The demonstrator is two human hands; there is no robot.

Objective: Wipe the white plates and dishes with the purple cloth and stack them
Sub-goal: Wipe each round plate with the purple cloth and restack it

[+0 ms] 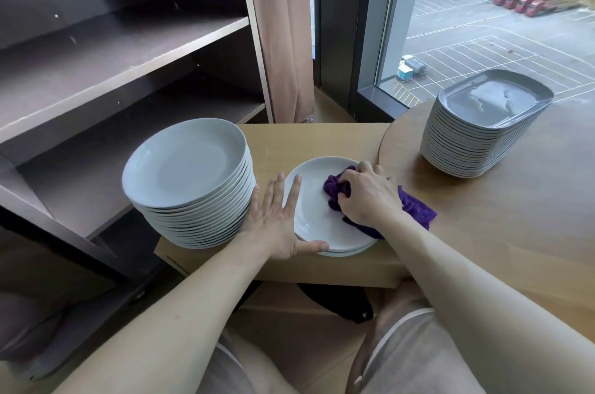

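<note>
A person's right hand (370, 197) clenches a crumpled purple cloth (417, 208) against the top round white plate (309, 210) of a short pile on a light wooden table (322, 139), while the left hand (277, 220), fingers straight and spread, rests on its left rim, just right of a tall stack of round white plates (186, 165).

The right part of the top round white plate (306, 203) of the low stack is covered by the right hand (367, 197) and the crumpled purple cloth (417, 210). Of the plates beneath it only rim edges are seen, so their number cannot be told. The cloth's middle is hidden under curled fingers. The tall stack of round white plates (190, 168) is partly masked by the flat left hand (273, 220). The dark wooden shelf unit (96, 78) is cut off at the left and top edges, the round wooden table (515, 226) at the right. A black object (338, 303) lower down is half hidden and cannot be identified.
</note>
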